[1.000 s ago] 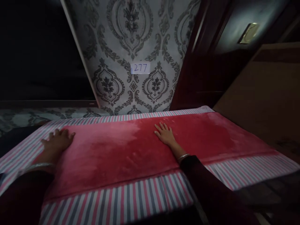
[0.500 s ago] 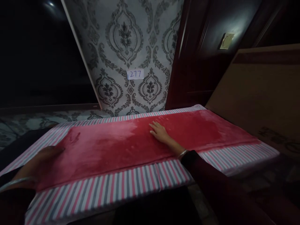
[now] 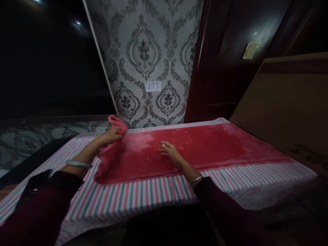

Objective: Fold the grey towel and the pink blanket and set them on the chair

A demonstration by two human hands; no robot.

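A red plush cloth (image 3: 205, 143) lies lengthwise on a table covered by a pink, grey and white striped sheet (image 3: 143, 196). My left hand (image 3: 111, 135) is closed on the cloth's left end and holds it lifted and folded over toward the right. My right hand (image 3: 170, 151) lies flat on the middle of the cloth, fingers spread, pressing it down. Both arms wear dark maroon sleeves and a silver bangle at each wrist.
A wall with grey damask wallpaper (image 3: 151, 51) stands just behind the table and carries a small label reading 277 (image 3: 153, 86). A dark wooden door (image 3: 230, 68) is at the back right. A brown board (image 3: 289, 106) leans at the right edge. The left side is dark.
My left hand slid off the flat left end, gripped it and lifted it up and rightward into a fold. My right hand stayed on the middle of the cloth.
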